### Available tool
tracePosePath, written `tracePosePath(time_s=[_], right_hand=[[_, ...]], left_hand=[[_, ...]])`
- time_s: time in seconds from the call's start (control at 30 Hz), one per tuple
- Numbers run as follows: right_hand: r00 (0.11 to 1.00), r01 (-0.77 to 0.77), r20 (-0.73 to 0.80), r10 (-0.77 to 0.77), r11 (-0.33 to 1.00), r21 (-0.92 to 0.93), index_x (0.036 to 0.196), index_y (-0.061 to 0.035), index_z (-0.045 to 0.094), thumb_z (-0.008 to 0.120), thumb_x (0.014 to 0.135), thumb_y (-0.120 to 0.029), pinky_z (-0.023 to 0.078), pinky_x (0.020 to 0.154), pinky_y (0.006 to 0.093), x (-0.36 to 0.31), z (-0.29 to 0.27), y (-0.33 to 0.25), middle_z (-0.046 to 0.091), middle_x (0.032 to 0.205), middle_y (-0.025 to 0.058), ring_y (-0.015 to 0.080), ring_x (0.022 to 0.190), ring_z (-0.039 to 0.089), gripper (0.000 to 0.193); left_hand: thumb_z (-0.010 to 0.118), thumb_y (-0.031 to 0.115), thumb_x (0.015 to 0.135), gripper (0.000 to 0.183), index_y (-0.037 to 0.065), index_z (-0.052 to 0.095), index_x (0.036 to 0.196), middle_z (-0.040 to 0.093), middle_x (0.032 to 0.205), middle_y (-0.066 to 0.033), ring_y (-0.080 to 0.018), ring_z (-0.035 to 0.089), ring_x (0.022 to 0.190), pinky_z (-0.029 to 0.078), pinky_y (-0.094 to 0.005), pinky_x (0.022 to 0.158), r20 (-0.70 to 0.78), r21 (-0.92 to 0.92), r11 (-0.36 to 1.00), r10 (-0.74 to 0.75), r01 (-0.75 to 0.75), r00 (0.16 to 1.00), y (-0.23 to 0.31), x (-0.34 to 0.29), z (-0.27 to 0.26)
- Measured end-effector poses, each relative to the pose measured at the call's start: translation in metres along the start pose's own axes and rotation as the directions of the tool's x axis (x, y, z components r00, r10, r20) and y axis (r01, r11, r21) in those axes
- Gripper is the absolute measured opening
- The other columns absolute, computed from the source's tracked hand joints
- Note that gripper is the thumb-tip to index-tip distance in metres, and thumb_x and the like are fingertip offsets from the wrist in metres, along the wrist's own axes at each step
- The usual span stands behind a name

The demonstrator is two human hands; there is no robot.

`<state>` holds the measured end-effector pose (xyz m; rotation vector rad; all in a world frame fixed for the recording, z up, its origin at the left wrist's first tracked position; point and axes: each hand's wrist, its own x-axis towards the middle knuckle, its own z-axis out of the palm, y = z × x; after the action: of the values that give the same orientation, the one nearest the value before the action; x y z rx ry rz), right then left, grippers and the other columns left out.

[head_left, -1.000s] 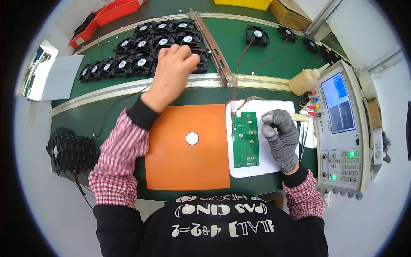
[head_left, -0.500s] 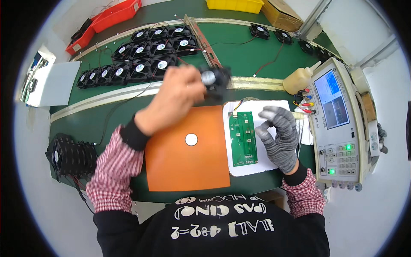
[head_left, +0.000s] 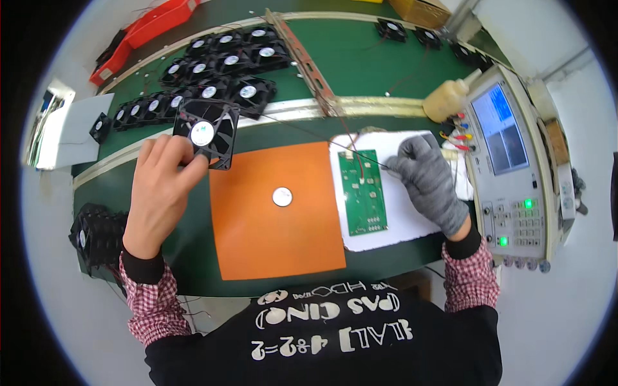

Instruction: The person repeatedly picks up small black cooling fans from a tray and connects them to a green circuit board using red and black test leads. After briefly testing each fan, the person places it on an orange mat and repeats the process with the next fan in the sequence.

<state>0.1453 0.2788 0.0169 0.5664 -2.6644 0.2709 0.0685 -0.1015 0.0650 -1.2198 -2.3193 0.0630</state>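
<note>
My left hand [head_left: 159, 193], bare, grips a square black cooling fan [head_left: 203, 132] by its lower edge, tilted up above the orange mat's far left corner. My right hand [head_left: 430, 183], in a grey knit glove, has its fingertips pinched on a thin dark cable [head_left: 322, 137] that stretches across from the fan's side. Beneath the cable lies a green circuit board [head_left: 370, 209] on a white pad [head_left: 412, 228]. A red wire with a small white connector [head_left: 362, 181] hangs over the board. A white round disc [head_left: 282, 197] sits on the orange mat [head_left: 277, 248].
Rows of black fans [head_left: 232, 60] stand at the back left, more [head_left: 391, 29] at the back right. Stacked fans [head_left: 96, 238] are at the left edge. A metal strip [head_left: 302, 61] divides the bench. At right stand a plastic bottle [head_left: 445, 101] and a test instrument [head_left: 508, 206].
My left hand has carried the fan left and toward me, from beyond the mat's far edge. My right hand has closed its fingers on the cable, which is now drawn out over the board.
</note>
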Motion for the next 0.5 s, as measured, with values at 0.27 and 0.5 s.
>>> tracePosePath(time_s=[0.27,0.5], right_hand=[[0.879,-0.442,0.252,0.404,0.494,0.749,0.089,-0.0015,0.072,0.078,0.075,-0.005,0.051,0.073,0.0289,-0.012,0.034,-0.004,0.064,0.085,0.0085,0.0185,0.080,0.063,0.015],[0.941,-0.308,0.133,0.310,0.628,0.715,0.080,0.0000,0.069,0.079,0.072,-0.004,0.052,0.075,0.0310,-0.010,0.046,-0.009,0.062,0.084,0.0078,0.0199,0.080,0.063,0.014]], left_hand=[[0.066,-0.003,0.065,0.022,0.005,0.060,0.085,0.060,0.101,-0.0105,-0.0284,0.060,0.093,0.049,-0.0390,0.080,-0.142,-0.369,0.924,0.052,-0.101,0.989,0.047,0.004,0.035],[0.087,0.039,0.060,0.092,-0.003,0.045,0.131,0.050,0.120,-0.0183,-0.0363,0.048,0.107,0.038,-0.0452,0.093,0.216,-0.542,0.814,-0.106,0.210,0.971,0.083,0.017,0.046]])
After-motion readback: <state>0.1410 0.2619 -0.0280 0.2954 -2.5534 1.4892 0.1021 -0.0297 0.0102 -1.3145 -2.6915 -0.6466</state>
